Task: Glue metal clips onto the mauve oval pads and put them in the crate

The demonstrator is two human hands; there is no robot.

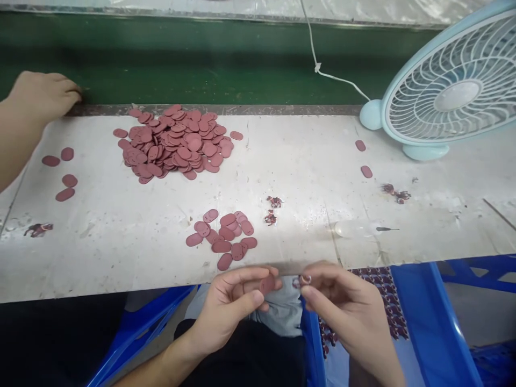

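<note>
At the table's front edge, my left hand [237, 301] pinches a flat reddish oval disc [267, 284] between thumb and fingers. Just right of it, my right hand [342, 306] grips a small brown-and-white figure [302, 281] between thumb and forefinger. The disc and the figure are apart. Beyond my left hand lies a loose group of reddish oval discs [221, 246], some with small holes. Two small dark figures, one of them a horse-like figure [274, 201], lie on the table behind my hands.
A large heap of oval discs [177, 142] sits at the back. A light-blue fan [455, 91] stands at right, its white cord running back. A clear bottle with a dark tip [355, 229] lies nearby. A blue tray [427, 322] holds rows of figures. Another person's hand [44, 97] rests at left.
</note>
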